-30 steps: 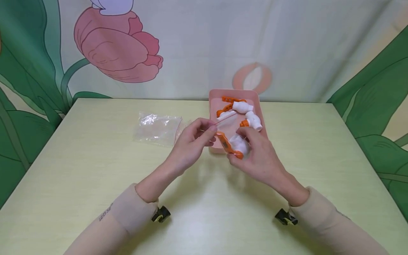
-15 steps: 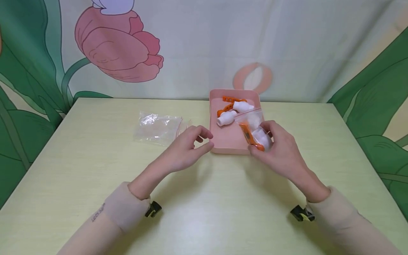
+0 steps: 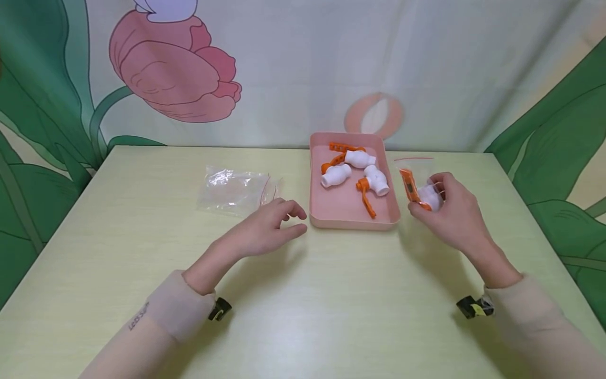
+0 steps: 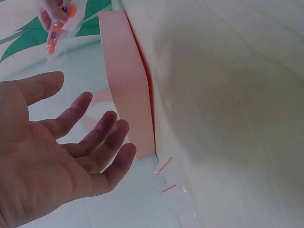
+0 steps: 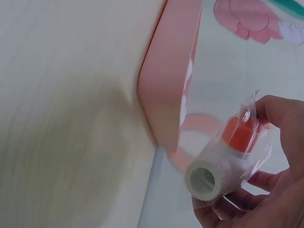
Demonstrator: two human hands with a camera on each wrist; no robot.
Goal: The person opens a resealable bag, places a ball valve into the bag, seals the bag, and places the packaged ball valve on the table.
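Observation:
My right hand [image 3: 450,213] holds a clear zip bag with a white ball valve [image 3: 430,197] inside, its orange handle [image 3: 409,184] showing through the plastic. In the right wrist view, thumb and fingers grip the bagged valve [image 5: 216,171], whose round open end faces the camera. Left of the pink tray [image 3: 350,223], my left hand [image 3: 265,229] hovers with relaxed fingers and holds nothing. Inside the tray lie several unwrapped pieces: white valve bodies [image 3: 336,175] and orange handles [image 3: 367,202], one handle fitted on a white body [image 3: 377,181].
Flat clear zip bags [image 3: 236,190] with red seal lines lie on the table left of the tray, just beyond the left hand. A printed curtain [image 3: 284,73] hangs behind the table's far edge.
My right hand has carried the bagged valve from over the tray to the tray's right side. My left hand has let go of the bag's top and drawn back to the left.

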